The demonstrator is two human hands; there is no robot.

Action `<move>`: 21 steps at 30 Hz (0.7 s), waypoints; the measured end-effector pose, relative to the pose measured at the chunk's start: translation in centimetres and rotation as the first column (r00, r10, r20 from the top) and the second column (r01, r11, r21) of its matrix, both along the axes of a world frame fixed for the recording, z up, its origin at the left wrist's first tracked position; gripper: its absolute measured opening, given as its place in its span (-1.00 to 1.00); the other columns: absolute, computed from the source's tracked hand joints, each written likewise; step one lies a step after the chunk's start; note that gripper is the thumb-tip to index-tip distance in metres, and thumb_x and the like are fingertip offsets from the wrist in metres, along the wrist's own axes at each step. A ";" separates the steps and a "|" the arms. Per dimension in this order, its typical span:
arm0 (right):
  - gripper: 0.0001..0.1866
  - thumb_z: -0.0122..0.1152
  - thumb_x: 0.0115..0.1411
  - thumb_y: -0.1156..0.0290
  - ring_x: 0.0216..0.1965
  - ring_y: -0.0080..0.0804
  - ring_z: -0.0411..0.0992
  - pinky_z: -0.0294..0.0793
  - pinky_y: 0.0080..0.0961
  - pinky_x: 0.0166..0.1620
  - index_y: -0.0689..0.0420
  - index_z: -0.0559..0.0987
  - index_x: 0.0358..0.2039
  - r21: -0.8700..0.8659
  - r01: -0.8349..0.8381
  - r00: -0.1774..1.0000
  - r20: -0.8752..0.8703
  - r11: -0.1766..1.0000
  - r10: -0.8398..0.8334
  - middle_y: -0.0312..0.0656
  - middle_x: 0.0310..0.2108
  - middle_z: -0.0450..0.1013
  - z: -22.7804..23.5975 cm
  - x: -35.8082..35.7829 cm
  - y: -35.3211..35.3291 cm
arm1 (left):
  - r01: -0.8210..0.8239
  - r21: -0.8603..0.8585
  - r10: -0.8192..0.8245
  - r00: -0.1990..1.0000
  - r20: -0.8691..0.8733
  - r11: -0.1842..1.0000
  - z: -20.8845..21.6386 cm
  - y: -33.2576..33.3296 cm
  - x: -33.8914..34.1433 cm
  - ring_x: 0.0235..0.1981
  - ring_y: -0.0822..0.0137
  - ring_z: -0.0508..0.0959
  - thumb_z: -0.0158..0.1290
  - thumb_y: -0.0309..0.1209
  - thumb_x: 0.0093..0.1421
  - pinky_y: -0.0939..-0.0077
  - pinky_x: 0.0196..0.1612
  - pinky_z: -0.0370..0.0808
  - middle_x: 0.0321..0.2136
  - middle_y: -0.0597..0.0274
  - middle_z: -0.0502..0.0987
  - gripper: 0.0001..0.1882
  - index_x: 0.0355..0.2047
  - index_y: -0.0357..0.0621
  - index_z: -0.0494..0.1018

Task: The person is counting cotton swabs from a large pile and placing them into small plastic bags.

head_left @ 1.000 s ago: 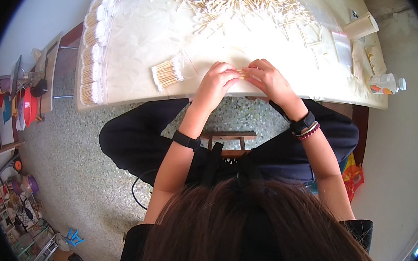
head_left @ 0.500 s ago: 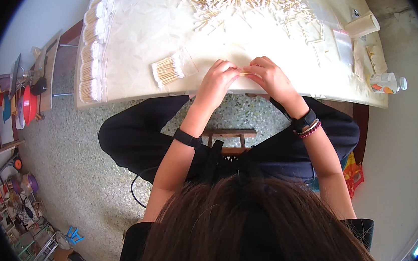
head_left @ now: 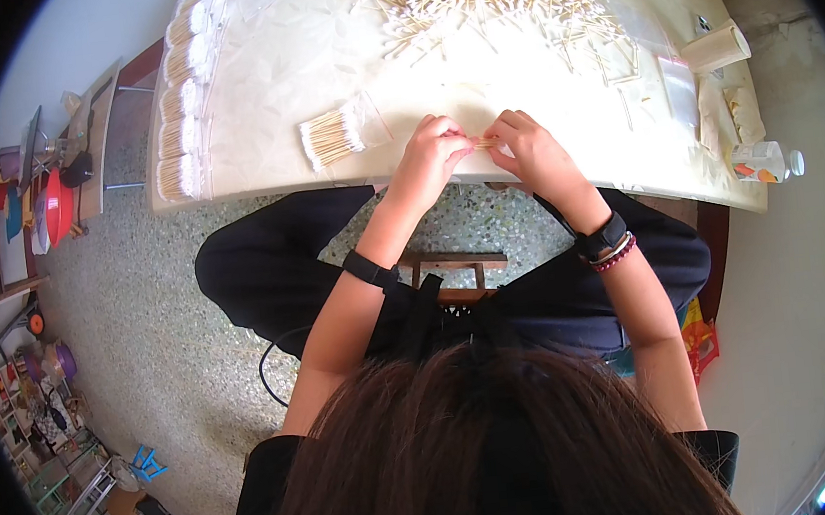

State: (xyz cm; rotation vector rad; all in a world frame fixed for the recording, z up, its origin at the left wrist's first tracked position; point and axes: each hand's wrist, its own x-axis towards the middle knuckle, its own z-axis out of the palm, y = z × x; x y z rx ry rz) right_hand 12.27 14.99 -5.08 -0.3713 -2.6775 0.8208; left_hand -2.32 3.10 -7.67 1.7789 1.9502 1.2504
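Near the table's front edge, my left hand (head_left: 434,154) and my right hand (head_left: 529,152) face each other with fingertips pinched. A small bundle of cotton swabs (head_left: 482,143) spans the gap between them, gripped at both ends; how many swabs is too small to tell. Just left of my left hand lies a clear plastic bag (head_left: 374,120) with a neat layer of cotton swabs (head_left: 330,138) at its opening or inside it; I cannot tell which. Farther back spreads a large loose heap of cotton swabs (head_left: 497,1).
Along the table's left edge runs a row of packed swab bags (head_left: 174,136). To the right are flat clear bags (head_left: 678,93), a beige roll (head_left: 715,50) and a bottle (head_left: 761,163) lying at the edge. A wooden stool (head_left: 459,278) stands below the table.
My right fingers have shifted slightly along the bundle, and white swab tips now show beside them. My left hand has hardly moved, and the rest of the table looks the same.
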 end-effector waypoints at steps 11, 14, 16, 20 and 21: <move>-0.73 0.22 -0.11 0.35 -0.27 -0.32 0.32 0.41 -0.48 -0.21 0.17 0.40 -0.40 0.535 -0.140 0.972 0.235 0.833 0.013 -0.17 -0.35 0.29 -2.1 -1.3 0.0 | -0.039 0.071 0.034 0.997 0.068 0.997 -0.4 -0.2 0.1 -0.35 0.21 0.43 0.17 -0.59 -0.09 0.41 -0.29 0.42 -0.45 0.19 0.48 -0.88 -0.46 -0.24 0.56; -0.74 0.22 -0.09 0.35 -0.26 -0.33 0.33 0.42 -0.48 -0.21 0.15 0.39 -0.40 0.582 -0.180 0.961 0.275 0.793 0.016 -0.19 -0.37 0.31 -1.3 -1.4 0.2 | -0.024 0.061 0.021 0.999 0.049 0.998 -0.5 -0.1 0.0 -0.35 0.22 0.46 0.18 -0.60 -0.06 0.43 -0.32 0.43 -0.42 0.18 0.49 -0.89 -0.46 -0.31 0.53; -0.75 0.21 -0.07 0.35 -0.29 -0.31 0.35 0.42 -0.46 -0.22 0.15 0.39 -0.41 0.556 -0.173 0.957 0.291 0.813 0.004 -0.17 -0.41 0.32 -0.7 -1.4 -0.2 | -0.017 0.060 0.013 0.997 0.074 0.998 -0.7 -0.3 -0.3 -0.35 0.23 0.46 0.18 -0.62 -0.07 0.43 -0.33 0.44 -0.42 0.18 0.49 -0.89 -0.46 -0.30 0.53; -0.79 0.17 -0.01 0.37 -0.39 -0.23 0.41 0.44 -0.39 -0.31 0.16 0.38 -0.40 0.240 -0.091 0.933 0.359 0.967 -0.001 -0.14 -0.49 0.37 0.5 -1.1 -0.6 | -0.004 0.085 -0.008 0.991 0.132 0.996 -0.9 -0.3 -0.3 -0.35 0.26 0.47 0.17 -0.67 -0.08 0.45 -0.37 0.46 -0.42 0.18 0.48 -0.88 -0.47 -0.30 0.53; -0.79 0.17 -0.01 0.37 -0.39 -0.23 0.41 0.44 -0.39 -0.31 0.16 0.38 -0.40 0.244 -0.092 0.933 0.360 0.965 -0.002 -0.14 -0.49 0.37 0.5 -1.0 -0.8 | -0.005 0.089 -0.007 0.991 0.133 0.996 -0.9 -0.3 -0.3 -0.35 0.26 0.47 0.17 -0.67 -0.08 0.45 -0.37 0.46 -0.42 0.18 0.48 -0.88 -0.47 -0.30 0.53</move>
